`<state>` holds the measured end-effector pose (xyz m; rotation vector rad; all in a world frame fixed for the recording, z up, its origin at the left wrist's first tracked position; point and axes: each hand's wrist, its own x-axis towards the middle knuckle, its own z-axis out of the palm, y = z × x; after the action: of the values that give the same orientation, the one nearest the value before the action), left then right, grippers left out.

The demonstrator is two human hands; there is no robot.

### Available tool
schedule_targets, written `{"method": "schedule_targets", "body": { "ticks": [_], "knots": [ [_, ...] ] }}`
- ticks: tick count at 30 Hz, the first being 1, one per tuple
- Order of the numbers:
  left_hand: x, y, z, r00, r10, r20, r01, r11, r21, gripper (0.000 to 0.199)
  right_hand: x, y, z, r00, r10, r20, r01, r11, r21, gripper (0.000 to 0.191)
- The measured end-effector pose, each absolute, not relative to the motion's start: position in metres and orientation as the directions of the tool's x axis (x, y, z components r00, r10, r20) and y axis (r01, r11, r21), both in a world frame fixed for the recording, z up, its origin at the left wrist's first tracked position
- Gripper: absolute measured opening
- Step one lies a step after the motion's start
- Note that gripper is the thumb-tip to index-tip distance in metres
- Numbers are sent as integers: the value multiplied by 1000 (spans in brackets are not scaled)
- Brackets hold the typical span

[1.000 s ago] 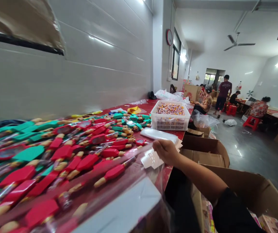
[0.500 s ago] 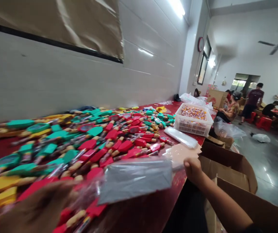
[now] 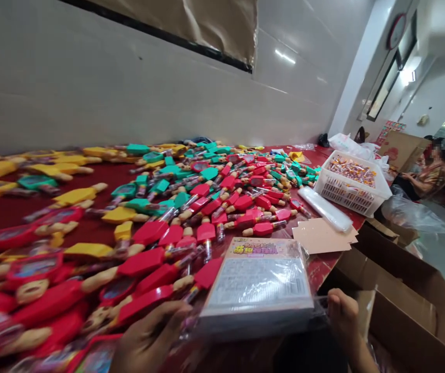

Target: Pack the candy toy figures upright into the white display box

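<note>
A printed box (image 3: 261,274) sits inside a clear plastic bag (image 3: 319,305), tilted so its lettered face shows, just over the near table edge. My left hand (image 3: 148,336) is closed on the bag's plastic at the box's lower left corner. On the other side my right hand (image 3: 344,321) is shut in a fist on the bag's loose end. Beside my left hand lie many red paddle-shaped candy toys (image 3: 144,300) with beige knobby handles and clear candy tubes. Their far ends and the box's underside are partly hidden.
Green toys (image 3: 206,173) and yellow toys (image 3: 76,197) spread across the red table (image 3: 90,217). Flat beige cards (image 3: 319,235), a stack of clear bags (image 3: 325,210) and a white basket of candy tubes (image 3: 352,189) stand right. Open cartons (image 3: 397,290) flank the table; a person (image 3: 428,178) sits beyond.
The bagged box has turned from a plain grey side to its printed face and come nearer me. Both hands have drawn in around it. The view has swung left.
</note>
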<state>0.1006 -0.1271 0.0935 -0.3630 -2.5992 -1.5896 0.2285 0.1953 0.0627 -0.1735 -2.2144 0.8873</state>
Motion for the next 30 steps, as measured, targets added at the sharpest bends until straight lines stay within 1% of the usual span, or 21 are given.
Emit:
{"method": "schedule_targets", "body": {
  "ticks": [2,4,6,7,8,9,10,11,12,13,14,15,16,17,18,20,22,24,26,27,30],
  "knots": [
    [93,-125,93,-971,234,49,139,387,911,57,224,201,62,-808,440,392,-41,623,-781,54],
    [83,-122,82,-948,304,-89,29,363,931,59,218,205,54,-879,459,127,96,432,-897,60],
    [77,-118,66,-915,340,-218,-108,314,943,64,213,206,40,-897,421,-138,253,231,-940,64],
    [75,-116,58,-898,342,-276,-183,281,942,67,211,206,33,-886,399,-236,317,152,-936,66],
    [74,-115,53,-889,326,-321,-248,248,937,70,211,206,28,-871,392,-297,361,100,-927,67],
    [74,-114,50,-887,306,-346,-285,228,931,72,210,205,24,-857,411,-311,375,82,-924,67],
    [76,-114,50,-900,280,-335,-277,227,934,72,211,204,24,-843,462,-274,355,98,-930,67],
    [79,-114,53,-926,254,-281,-219,245,944,70,212,202,27,-825,532,-192,314,148,-938,66],
    [84,-114,59,-955,236,-182,-113,278,954,66,213,200,33,-791,606,-79,268,228,-936,63],
    [89,-113,66,-971,236,-47,30,311,950,58,214,197,41,-743,667,53,227,326,-918,59],
    [94,-112,73,-955,273,114,203,324,924,48,216,192,52,-689,698,192,195,434,-880,53],
    [100,-109,80,-900,337,276,382,307,872,38,218,186,63,-646,692,321,163,537,-828,45],
    [106,-106,84,-812,409,416,542,261,799,31,219,178,75,-626,652,428,123,625,-771,36],
    [112,-101,86,-712,475,517,662,207,720,26,219,167,85,-636,584,505,65,692,-719,27],
    [117,-97,86,-619,530,580,745,160,648,24,218,156,93,-673,495,549,-11,736,-677,21],
    [125,-91,78,-513,596,617,823,139,550,25,215,131,101,-790,267,552,-176,763,-622,21],
    [130,-90,65,-494,626,603,847,190,497,27,209,108,99,-880,22,474,-300,749,-591,32],
    [132,-97,53,-480,643,597,863,224,453,27,205,90,89,-904,-170,392,-385,723,-574,45],
    [131,-111,46,-462,632,622,879,231,418,33,205,80,77,-916,-267,300,-397,713,-578,50],
    [129,-120,44,-451,610,652,889,238,392,40,206,78,72,-925,-284,250,-379,715,-588,47],
    [120,-145,43,-445,541,714,894,321,314,64,210,78,64,-949,-297,105,-293,714,-636,29]
  ]
}}
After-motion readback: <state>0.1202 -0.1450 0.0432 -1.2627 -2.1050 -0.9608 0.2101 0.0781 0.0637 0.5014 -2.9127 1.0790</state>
